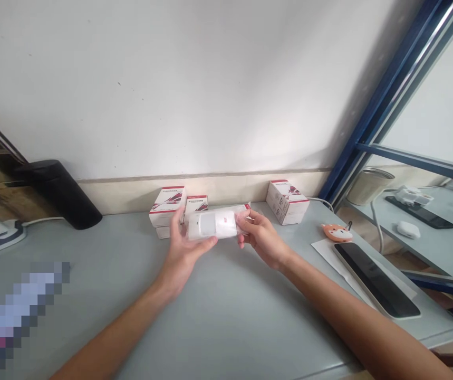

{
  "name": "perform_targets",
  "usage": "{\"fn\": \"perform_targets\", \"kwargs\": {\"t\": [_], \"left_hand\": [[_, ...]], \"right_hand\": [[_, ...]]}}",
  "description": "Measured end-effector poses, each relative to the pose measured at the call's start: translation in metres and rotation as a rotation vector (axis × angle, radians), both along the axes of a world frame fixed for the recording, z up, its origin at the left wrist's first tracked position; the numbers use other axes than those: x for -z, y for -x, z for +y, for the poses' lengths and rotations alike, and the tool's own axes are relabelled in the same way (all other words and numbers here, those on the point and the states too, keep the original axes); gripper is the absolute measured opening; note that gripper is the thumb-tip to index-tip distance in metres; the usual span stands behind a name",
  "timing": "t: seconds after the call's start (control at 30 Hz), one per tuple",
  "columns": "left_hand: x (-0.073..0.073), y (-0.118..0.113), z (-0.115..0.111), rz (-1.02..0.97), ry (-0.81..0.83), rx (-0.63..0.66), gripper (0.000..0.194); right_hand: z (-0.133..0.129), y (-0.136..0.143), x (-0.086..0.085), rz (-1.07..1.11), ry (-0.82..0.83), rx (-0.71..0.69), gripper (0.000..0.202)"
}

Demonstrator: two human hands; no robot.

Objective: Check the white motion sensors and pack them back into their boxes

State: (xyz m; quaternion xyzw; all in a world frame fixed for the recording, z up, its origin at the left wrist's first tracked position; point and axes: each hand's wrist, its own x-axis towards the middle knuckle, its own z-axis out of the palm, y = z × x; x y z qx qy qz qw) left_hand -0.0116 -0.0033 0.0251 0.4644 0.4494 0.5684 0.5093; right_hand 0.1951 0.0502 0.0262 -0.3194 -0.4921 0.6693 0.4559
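Between my two hands is a white motion detector (208, 225) in a clear plastic bag, lying sideways above the grey desk. My left hand (182, 248) grips its left end, with the thumb along the lower edge. At the right end, the fingers of my right hand (258, 231) pinch the bag. Just behind stand white and red cartons: a stacked carton (166, 202) on the left and a carton marked DETECTOR (197, 201), partly covered by the bag. A red-edged box part (246, 207) shows behind the bag near my right fingers.
Another carton group (287, 203) stands right of my hands against the wall. A black cylinder (62, 192) leans at left. On the right lie a phone-like black device (376, 279), white paper (323, 253) and an orange animal-shaped item (337, 232), beside a blue-framed glass pane (416, 158).
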Motion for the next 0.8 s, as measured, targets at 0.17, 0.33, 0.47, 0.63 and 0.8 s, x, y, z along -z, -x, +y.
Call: {"fn": "perform_targets", "kwargs": {"t": [0.17, 0.33, 0.47, 0.63, 0.8], "left_hand": [[0.013, 0.008, 0.005, 0.549, -0.245, -0.059, 0.066], [0.013, 0.006, 0.005, 0.712, -0.296, -0.128, 0.053], [0.005, 0.002, 0.002, 0.718, -0.238, -0.215, 0.045], [0.003, 0.006, 0.006, 0.664, -0.075, -0.263, 0.050], [-0.002, 0.009, 0.009, 0.487, 0.179, -0.129, 0.053]], "right_hand": [[0.008, -0.009, -0.006, 0.093, 0.161, -0.107, 0.038], [0.014, -0.012, -0.007, 0.065, 0.075, -0.056, 0.046], [0.017, -0.011, 0.000, -0.206, -0.145, 0.134, 0.042], [0.017, -0.012, 0.003, -0.546, -0.352, 0.116, 0.031], [0.016, -0.014, -0.001, -0.509, -0.191, 0.049, 0.026]]}}
